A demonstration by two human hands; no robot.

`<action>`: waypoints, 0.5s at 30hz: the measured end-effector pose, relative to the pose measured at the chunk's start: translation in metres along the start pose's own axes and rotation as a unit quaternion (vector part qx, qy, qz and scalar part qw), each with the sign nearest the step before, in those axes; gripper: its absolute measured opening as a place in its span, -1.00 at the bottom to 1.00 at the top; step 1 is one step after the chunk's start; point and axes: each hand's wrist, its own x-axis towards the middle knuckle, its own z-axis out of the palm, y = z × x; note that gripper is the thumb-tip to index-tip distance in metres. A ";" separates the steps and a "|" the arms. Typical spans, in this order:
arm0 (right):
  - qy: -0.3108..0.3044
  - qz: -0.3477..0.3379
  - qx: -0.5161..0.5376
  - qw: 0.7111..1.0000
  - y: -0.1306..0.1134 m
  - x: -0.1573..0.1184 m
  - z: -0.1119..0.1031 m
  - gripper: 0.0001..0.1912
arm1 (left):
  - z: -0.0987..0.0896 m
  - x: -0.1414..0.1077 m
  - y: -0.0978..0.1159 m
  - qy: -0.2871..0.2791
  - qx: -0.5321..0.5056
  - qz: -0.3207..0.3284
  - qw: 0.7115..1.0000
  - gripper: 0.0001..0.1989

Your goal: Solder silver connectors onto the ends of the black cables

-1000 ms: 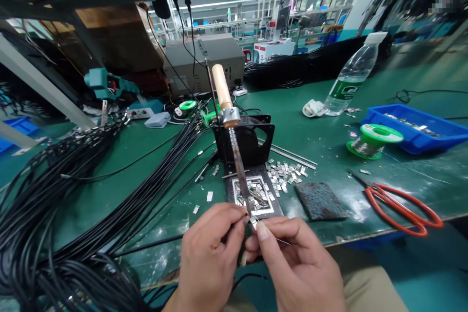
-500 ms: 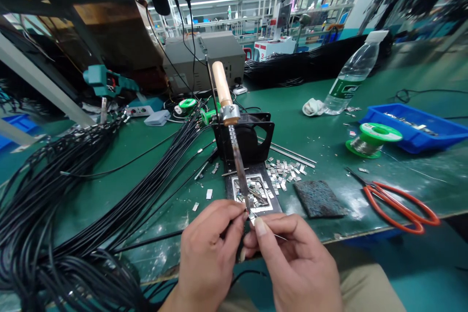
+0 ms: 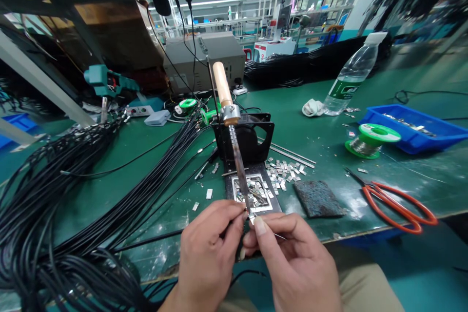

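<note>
A soldering iron (image 3: 238, 156) with a wooden handle is clamped upright, its tip pointing down between my hands. My left hand (image 3: 212, 248) is closed at the tip, pinching what looks like the end of a black cable, mostly hidden by the fingers. Thumb and forefinger of my right hand (image 3: 292, 258) pinch a small metal connector piece (image 3: 253, 219) against the tip, and a thin wire sticks out beside them. Just behind the hands, a square tray (image 3: 268, 190) holds small metal pieces.
Black cables (image 3: 146, 200) cover the left side. A black fan (image 3: 252, 141) stands behind the tray. To the right lie a dark pad (image 3: 318, 199), red-handled scissors (image 3: 397, 204), a solder spool (image 3: 376, 139), a blue bin (image 3: 431, 139) and a bottle (image 3: 353, 78).
</note>
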 end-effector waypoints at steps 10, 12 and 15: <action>0.008 0.006 0.004 1.000 -0.004 0.000 0.003 -0.77 | 0.001 0.001 0.002 -0.003 -0.007 0.000 1.000 -0.85; 0.002 0.002 0.001 1.000 -0.004 -0.001 0.001 -0.78 | 0.001 0.001 0.002 -0.004 -0.009 0.001 1.000 -0.85; 0.005 0.004 -0.004 1.000 -0.003 -0.001 0.000 -0.79 | 0.000 0.000 0.001 -0.003 -0.012 0.001 1.000 -0.85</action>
